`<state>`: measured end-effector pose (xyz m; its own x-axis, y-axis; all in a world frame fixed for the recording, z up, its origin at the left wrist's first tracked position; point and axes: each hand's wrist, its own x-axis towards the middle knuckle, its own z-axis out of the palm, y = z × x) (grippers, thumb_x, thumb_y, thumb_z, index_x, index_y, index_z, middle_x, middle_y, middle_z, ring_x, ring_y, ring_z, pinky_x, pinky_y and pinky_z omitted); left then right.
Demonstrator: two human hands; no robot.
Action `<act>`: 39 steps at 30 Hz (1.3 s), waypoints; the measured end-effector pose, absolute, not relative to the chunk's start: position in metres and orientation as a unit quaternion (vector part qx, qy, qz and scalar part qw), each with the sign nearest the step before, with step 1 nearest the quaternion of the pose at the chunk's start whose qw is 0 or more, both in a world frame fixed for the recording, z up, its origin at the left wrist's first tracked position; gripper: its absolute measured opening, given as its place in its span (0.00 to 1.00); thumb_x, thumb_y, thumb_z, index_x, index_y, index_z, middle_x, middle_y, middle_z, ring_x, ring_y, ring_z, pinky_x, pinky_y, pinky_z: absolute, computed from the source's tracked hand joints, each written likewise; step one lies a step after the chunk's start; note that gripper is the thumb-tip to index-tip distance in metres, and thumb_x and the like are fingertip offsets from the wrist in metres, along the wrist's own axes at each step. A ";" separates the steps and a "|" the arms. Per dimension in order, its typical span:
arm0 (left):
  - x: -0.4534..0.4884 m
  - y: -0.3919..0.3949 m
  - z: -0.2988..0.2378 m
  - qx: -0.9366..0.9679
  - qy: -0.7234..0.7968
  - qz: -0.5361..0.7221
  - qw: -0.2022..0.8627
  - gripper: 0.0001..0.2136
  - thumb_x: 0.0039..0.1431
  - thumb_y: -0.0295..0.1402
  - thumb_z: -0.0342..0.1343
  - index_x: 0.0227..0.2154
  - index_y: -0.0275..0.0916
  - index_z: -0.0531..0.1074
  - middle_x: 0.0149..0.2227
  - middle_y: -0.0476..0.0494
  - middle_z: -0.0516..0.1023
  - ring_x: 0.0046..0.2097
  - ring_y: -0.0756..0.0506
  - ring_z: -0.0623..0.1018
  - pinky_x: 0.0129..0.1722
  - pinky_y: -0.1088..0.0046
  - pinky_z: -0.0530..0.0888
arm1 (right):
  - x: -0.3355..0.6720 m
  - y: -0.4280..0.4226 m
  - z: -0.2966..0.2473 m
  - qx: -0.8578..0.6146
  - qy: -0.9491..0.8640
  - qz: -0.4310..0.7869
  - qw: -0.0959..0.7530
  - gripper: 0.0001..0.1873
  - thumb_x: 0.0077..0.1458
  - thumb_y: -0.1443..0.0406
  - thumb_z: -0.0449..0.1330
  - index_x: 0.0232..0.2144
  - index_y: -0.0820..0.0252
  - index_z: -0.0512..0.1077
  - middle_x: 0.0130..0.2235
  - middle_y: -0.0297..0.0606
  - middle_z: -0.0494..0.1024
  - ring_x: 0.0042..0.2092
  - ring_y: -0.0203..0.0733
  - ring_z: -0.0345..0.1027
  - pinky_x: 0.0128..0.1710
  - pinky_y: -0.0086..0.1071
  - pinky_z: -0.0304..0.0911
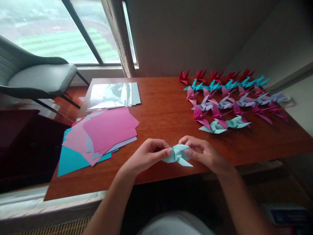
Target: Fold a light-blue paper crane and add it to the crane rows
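Standing at the far left, a grey chair (44, 78) faces inward beside a window (56, 32), through which a striped green field shows. To its right a brown wooden table (161, 104) spans most of the view. On the table's left part lies a fanned pile of coloured sheets (110, 129): turquoise at the lower left, light pink and lavender overlapping it, and deeper pink uppermost. Just behind the pile, a packet of paper (110, 94) in clear, glossy wrapping lies flat. Next comes the left hand (149, 152), which pinches the left side of a pale aqua folded paper (181, 151) with the thumb in front and the fingers curled behind. The folded paper is between the two hands, near the table's front edge, with one pointed flap directed to the lower right; whether it touches the wood cannot be told. The right hand (206, 152) grips its right side in a similar narrow pinch. Farther right, folded paper birds (230, 85) stand in close rows, from back to front red, turquoise, pink, lavender, magenta and pale aqua. The red row has five birds, the pale aqua row two.
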<state>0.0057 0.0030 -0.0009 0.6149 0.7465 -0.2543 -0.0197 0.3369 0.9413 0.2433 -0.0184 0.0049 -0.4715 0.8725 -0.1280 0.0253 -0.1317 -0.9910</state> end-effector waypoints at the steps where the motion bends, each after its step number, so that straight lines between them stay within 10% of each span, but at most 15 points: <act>1: 0.006 0.003 -0.001 0.514 0.352 0.256 0.739 0.15 0.58 0.42 0.65 0.28 0.32 0.78 0.27 0.48 0.75 0.30 0.52 0.70 0.32 0.78 0.65 | 0.243 -0.018 0.005 -0.388 -0.567 0.650 0.325 0.12 0.60 0.57 0.63 0.32 0.60 0.75 0.39 0.37 0.74 0.42 0.39 0.68 0.43 0.31 0.62; 19: -0.005 0.004 0.000 0.491 0.190 0.280 0.803 0.08 0.51 0.34 0.71 0.26 0.35 0.81 0.27 0.44 0.79 0.30 0.49 0.76 0.34 0.75 0.71 | 0.203 -0.035 -0.019 -0.246 -0.312 0.817 0.418 0.25 0.42 0.49 0.75 0.16 0.60 0.69 0.24 0.30 0.64 0.27 0.32 0.58 0.26 0.27 0.56; 27: -0.002 0.003 -0.001 0.466 0.265 0.237 0.810 0.09 0.53 0.36 0.70 0.29 0.34 0.82 0.30 0.45 0.81 0.32 0.50 0.75 0.36 0.76 0.70 | 0.226 -0.026 -0.017 -0.341 -0.397 0.754 0.398 0.27 0.53 0.44 0.66 0.21 0.61 0.71 0.29 0.35 0.69 0.30 0.35 0.60 0.29 0.29 0.58; 39: 0.008 0.002 -0.002 0.528 0.372 0.165 0.745 0.14 0.59 0.44 0.63 0.31 0.35 0.76 0.19 0.55 0.68 0.21 0.55 0.64 0.21 0.80 0.59 | 0.252 -0.023 0.022 -0.566 -0.674 0.194 0.433 0.04 0.61 0.64 0.63 0.37 0.55 0.78 0.39 0.38 0.76 0.42 0.41 0.71 0.38 0.33 0.66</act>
<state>0.0083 0.0021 -0.0020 0.6685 0.6392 -0.3801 0.1464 0.3880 0.9100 0.2523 -0.0230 0.0217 0.0155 0.9312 0.3641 0.5953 0.2840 -0.7516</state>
